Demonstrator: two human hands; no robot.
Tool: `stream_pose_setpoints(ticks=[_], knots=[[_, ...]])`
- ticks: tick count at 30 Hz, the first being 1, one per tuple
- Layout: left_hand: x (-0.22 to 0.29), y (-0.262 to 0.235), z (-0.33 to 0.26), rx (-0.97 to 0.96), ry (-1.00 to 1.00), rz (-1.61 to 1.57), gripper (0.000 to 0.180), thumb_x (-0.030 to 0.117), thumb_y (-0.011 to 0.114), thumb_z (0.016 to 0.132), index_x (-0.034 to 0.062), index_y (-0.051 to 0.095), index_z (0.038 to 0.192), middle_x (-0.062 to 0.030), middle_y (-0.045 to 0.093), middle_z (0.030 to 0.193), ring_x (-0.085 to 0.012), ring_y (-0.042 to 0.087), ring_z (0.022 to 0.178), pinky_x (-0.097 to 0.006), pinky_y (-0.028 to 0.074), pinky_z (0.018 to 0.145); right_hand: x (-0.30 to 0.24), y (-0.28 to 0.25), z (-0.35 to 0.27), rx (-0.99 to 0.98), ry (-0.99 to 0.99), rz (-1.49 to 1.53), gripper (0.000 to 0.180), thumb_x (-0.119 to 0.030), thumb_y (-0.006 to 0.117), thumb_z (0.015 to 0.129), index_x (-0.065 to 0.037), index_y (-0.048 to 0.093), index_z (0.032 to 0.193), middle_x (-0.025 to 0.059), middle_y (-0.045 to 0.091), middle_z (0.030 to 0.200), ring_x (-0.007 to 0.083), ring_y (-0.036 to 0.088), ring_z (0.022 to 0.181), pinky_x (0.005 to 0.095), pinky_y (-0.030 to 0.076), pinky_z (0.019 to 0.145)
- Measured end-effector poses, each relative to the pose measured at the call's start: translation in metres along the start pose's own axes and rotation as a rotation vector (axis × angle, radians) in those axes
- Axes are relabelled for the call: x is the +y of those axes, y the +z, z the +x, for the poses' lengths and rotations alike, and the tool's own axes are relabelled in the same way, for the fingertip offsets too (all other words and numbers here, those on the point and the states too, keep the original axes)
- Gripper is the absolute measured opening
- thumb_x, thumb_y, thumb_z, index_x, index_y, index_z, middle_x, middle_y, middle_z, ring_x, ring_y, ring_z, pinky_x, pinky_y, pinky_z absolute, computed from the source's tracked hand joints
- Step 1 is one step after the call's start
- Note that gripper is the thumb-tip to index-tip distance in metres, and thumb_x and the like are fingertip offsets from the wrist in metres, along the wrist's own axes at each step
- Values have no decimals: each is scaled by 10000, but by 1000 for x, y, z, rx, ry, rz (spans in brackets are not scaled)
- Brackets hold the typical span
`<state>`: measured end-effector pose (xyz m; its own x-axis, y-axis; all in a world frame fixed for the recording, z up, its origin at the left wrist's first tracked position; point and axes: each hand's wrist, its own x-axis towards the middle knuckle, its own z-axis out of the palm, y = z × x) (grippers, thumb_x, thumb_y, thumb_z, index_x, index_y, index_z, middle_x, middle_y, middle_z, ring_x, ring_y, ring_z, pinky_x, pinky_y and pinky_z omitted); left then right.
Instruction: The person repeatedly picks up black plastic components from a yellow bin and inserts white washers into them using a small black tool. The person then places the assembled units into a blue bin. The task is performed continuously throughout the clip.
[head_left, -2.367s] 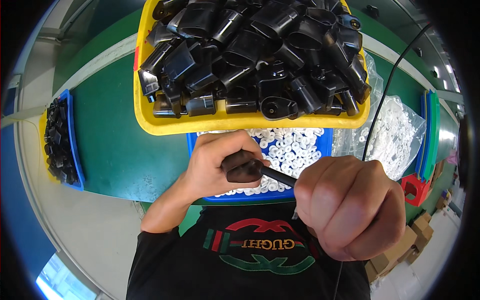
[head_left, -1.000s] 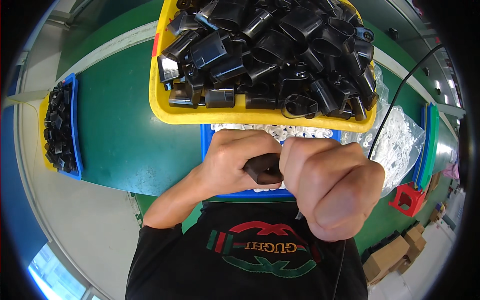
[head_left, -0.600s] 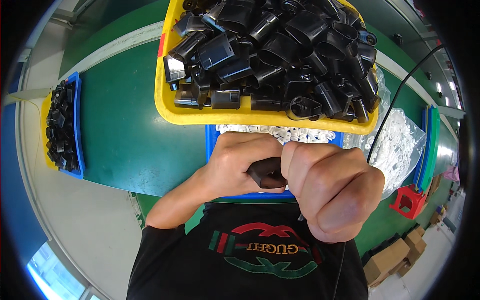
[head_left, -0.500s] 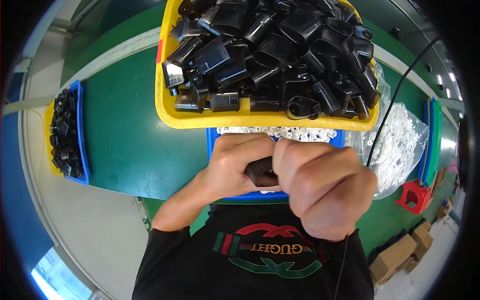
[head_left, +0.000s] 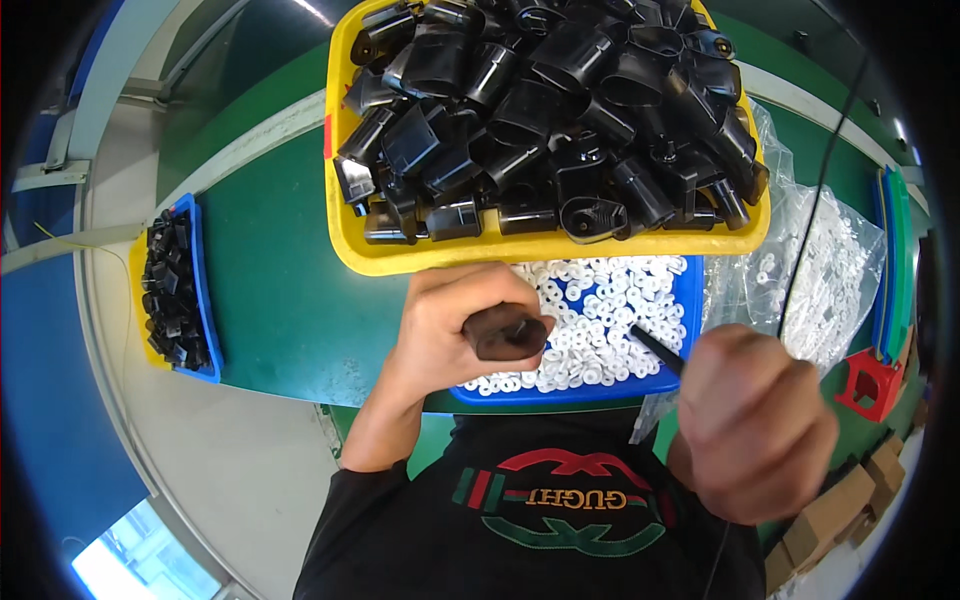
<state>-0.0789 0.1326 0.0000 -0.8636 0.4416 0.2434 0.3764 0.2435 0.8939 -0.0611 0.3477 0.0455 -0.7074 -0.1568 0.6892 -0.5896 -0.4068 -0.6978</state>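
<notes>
A thin black tool (head_left: 655, 350) is gripped in the fisted right hand (head_left: 755, 430), its tip over the blue tray (head_left: 690, 300) of white rings (head_left: 600, 325). Apart from it, a black plastic part (head_left: 505, 335) is clasped in the left hand (head_left: 455, 330). Beyond, black housings (head_left: 550, 110) are heaped in a yellow bin (head_left: 400, 262).

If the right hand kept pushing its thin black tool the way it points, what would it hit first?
Probably the white plastic rings heaped in the blue tray; the thin black tool in the right hand aims up-left over them, though height is unclear.
</notes>
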Motion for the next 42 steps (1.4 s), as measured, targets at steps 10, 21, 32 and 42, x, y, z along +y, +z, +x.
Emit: stream_pose_setpoints(ticks=[10, 21, 32, 42], knots=[[19, -20, -6, 81, -152, 145, 244, 77, 782, 612, 12, 635, 795, -39, 616, 655, -94, 582, 560, -205, 431, 528, 48, -2, -71, -354, 138, -1087, 167, -92, 643, 572, -55, 599, 728, 39, 439, 685, 194, 491, 614, 307, 405, 520], [-11, -125, 73, 555, -35, 292, 455, 394, 572, 953, -2, 547, 1175, -49, 579, 865, -95, 470, 644, -208, 370, 567, 54, 2, -72, -401, 208, -1185, 221, -117, 637, 705, -27, 639, 907, 40, 516, 789, 180, 576, 733, 293, 486, 657], [-142, -211, 179, 348, -237, 905, 463, 323, 775, 784, 125, 649, 1184, -173, 569, 1069, -287, 614, 903, -368, 509, 838, 53, -1, -76, -423, 207, -1211, 256, -134, 618, 730, -50, 651, 970, 43, 545, 807, 186, 595, 743, 291, 495, 677], [-191, -217, 194, 209, -445, 886, 553, 233, 789, 707, 125, 633, 1226, -203, 642, 1158, -328, 646, 1014, -398, 520, 878, 56, 0, -80, -388, 184, -1223, 244, -144, 687, 709, -69, 652, 939, 38, 549, 771, 192, 599, 713, 313, 495, 659]])
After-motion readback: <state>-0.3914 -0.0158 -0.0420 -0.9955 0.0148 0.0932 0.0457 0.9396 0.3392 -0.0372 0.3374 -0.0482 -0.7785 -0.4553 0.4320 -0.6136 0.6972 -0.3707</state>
